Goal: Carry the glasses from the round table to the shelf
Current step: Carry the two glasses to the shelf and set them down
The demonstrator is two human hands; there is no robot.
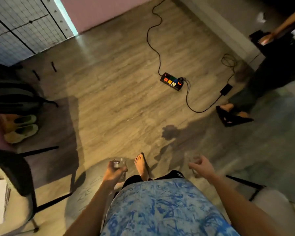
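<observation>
My left hand (113, 172) is wrapped around a clear drinking glass (120, 163), held upright low in front of my body. My right hand (202, 167) hangs at the same height on the other side, with the fingers curled and the thumb raised. A faint glassy blur sits between its thumb and fingers, and I cannot tell whether it is a glass. I am standing on the wooden floor (117, 99) with one bare foot (141, 166) forward. No round table or shelf shows clearly.
A black power strip (172, 81) with trailing cables lies on the floor ahead. Another person (262, 79) stands at the right. On the left are black chairs (22, 169), a backpack (12, 96) and a pair of shoes (22, 128). A wire grid panel (24, 28) stands at the back left.
</observation>
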